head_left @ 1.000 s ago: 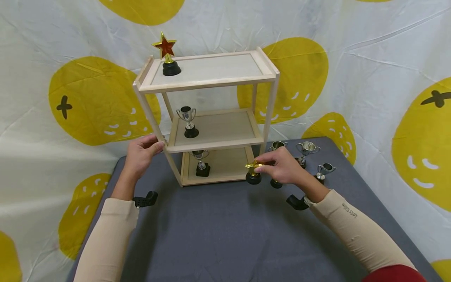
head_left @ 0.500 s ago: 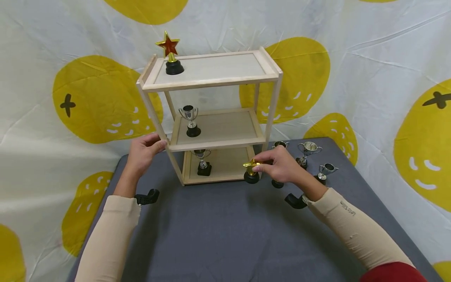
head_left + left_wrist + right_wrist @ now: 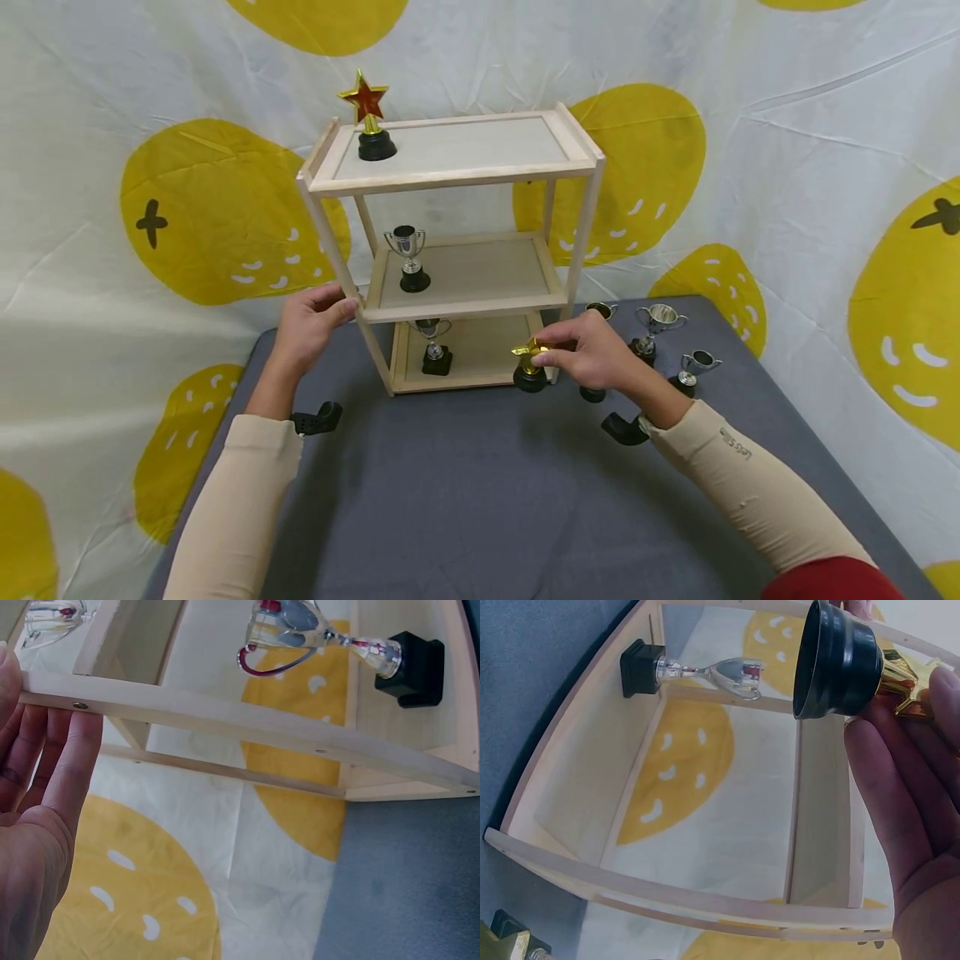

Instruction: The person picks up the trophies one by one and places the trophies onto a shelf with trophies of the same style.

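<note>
Item: one backdrop (image 3: 465, 50), white, wrinkled; I see a long crease (image 3: 855, 73) running slantwise at upper right. Item: yellow prints on it, rounded, with white curved dashes; a dark cross marks both the left print (image 3: 232, 212) and the right print (image 3: 915, 300). A small print (image 3: 712, 279) sits behind the table's far right corner. Item: one table (image 3: 465, 500), blue-grey, also at lower right in my left wrist view.

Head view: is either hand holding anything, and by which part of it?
The right hand pinches a gold star trophy by its upper part, above the black base. The left hand grips the wooden shelf unit by its front left post.
</note>
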`<state>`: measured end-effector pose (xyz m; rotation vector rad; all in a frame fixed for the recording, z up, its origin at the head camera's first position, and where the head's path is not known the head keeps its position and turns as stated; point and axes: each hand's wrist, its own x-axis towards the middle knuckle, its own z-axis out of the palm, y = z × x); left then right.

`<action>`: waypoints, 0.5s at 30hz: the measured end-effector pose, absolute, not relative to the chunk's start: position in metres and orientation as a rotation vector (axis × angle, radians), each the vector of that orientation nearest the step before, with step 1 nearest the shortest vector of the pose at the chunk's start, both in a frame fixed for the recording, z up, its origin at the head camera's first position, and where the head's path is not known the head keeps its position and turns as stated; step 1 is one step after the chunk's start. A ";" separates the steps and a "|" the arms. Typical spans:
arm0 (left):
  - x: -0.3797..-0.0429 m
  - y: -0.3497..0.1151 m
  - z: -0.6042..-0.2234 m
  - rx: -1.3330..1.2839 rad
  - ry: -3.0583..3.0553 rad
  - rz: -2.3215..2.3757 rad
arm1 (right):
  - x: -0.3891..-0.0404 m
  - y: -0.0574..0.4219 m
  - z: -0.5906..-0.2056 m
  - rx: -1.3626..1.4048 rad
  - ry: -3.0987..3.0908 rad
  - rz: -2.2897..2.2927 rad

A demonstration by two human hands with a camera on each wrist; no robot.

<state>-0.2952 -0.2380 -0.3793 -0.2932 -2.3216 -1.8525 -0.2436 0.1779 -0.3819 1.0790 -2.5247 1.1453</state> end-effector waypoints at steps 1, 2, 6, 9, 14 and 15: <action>-0.295 -0.238 -0.379 -0.295 -2.322 -1.851 | -0.243 0.177 -0.381 1.077 -2.526 1.146; -0.296 -0.237 -0.379 -0.296 -2.322 -1.851 | -0.243 0.177 -0.380 1.077 -2.527 1.145; -0.296 -0.237 -0.380 -0.301 -2.314 -1.852 | -0.243 0.175 -0.379 1.083 -2.527 1.139; -0.296 -0.237 -0.380 -0.307 -2.308 -1.851 | -0.244 0.173 -0.379 1.090 -2.523 1.145; -0.295 -0.238 -0.380 -0.319 -2.297 -1.861 | -0.244 0.171 -0.378 1.111 -2.516 1.161; -0.295 -0.238 -0.380 -0.321 -2.295 -1.865 | -0.244 0.170 -0.378 1.117 -2.514 1.162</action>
